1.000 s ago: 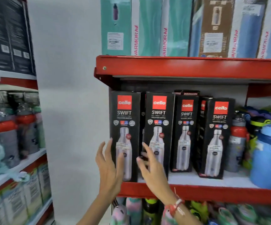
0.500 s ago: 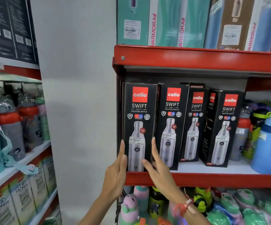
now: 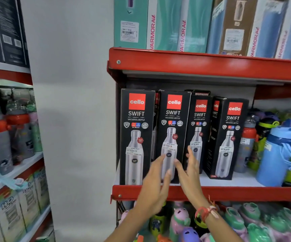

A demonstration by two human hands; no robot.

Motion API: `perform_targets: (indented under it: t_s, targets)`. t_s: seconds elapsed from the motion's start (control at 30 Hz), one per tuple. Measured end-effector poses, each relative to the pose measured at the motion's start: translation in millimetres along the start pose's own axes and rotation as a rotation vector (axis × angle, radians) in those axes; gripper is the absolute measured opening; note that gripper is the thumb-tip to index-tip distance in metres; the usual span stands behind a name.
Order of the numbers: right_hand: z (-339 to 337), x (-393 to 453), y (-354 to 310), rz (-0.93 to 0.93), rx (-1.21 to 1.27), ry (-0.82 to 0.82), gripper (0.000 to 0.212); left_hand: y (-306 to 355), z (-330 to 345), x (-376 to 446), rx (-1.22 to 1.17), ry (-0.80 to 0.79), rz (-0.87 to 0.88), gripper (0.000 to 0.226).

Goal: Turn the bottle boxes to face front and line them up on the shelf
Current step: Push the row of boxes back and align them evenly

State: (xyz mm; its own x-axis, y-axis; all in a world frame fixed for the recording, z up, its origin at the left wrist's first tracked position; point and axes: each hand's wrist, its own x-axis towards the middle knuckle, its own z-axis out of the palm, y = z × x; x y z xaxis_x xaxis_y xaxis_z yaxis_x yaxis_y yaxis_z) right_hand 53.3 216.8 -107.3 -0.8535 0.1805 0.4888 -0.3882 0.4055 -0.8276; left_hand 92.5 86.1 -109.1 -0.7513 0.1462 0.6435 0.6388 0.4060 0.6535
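Note:
Several black bottle boxes stand on the red shelf. The leftmost box and the second box face front at the shelf's front edge. A third box stands further back. The fourth box is turned slightly, showing its left side. My left hand is open, its fingers spread over the lower left of the second box. To that box's right, my right hand is open in front of the third box. Neither hand grips a box.
Teal, blue and brown boxes fill the shelf above. Loose bottles and a blue jug crowd the right of the same shelf. Colourful children's bottles sit below. A white wall and another rack are left.
Both hands shifted right, from either side of the leftmost box to either side of the second box. The view moved closer and right.

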Motion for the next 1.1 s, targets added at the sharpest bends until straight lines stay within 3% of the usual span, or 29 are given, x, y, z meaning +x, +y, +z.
perform_targets:
  t_s: [0.1, 0.2, 0.43, 0.63, 0.93, 1.03, 1.1]
  targets:
    - [-5.7, 7.3, 3.8, 0.037, 0.107, -0.104, 0.074, 3.3, 26.6, 11.5, -0.136, -0.036, -0.184, 0.068]
    - [-7.6, 9.9, 5.8, 0.024, 0.124, -0.193, 0.077, 2.4, 35.9, 20.9, -0.120, 0.115, -0.257, 0.075]
    - [-16.9, 11.0, 7.3, 0.030, 0.125, -0.311, 0.067, 14.0, 39.7, 32.9, -0.126, 0.148, -0.510, 0.088]
    - [-34.8, 3.5, 8.1, 0.015, 0.091, -0.396, 0.069, 24.7, 40.3, 4.9, -0.086, 0.155, -0.484, 0.069]
    - [-50.4, -9.4, 9.7, -0.028, 0.066, -0.458, 0.065, 25.4, 20.6, -11.4, -0.023, 0.171, -0.446, 0.068]
    - [-57.5, -4.2, 12.1, -0.034, 0.052, -0.448, 0.061, 23.7, 26.5, -11.2, 0.112, 0.269, -0.389, 0.057]
    - [-66.4, 3.2, 18.1, -0.010, 0.048, -0.341, 0.057, 27.6, 33.7, -9.5, 0.179, 0.389, -0.254, 0.042]
